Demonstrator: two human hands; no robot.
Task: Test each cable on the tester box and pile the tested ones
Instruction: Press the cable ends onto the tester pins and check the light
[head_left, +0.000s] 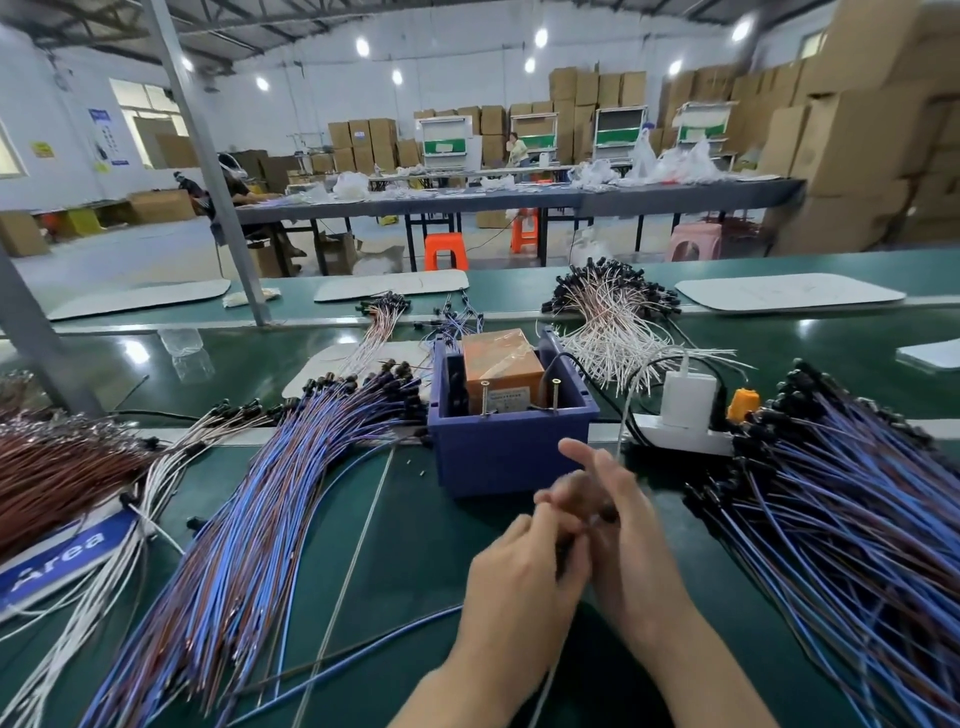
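The tester box (511, 457) is a blue open bin on the green belt, holding an orange unit (497, 371) with two upright screws at its front edge. Just in front of it my left hand (519, 582) and my right hand (631, 535) meet, both blurred. Together they pinch a thin pale cable (622, 415) near its dark connector. The cable arcs up past the right hand and also trails down toward me. A big fan of blue cables (244, 525) lies to the left. Another blue pile (857, 525) lies to the right.
A white power strip (685, 439) with a white adapter and an orange plug sits right of the box. White cables (605, 332) are heaped behind it. Brown cables (52, 467) and a blue "Area" label lie at far left. A grey post stands back left.
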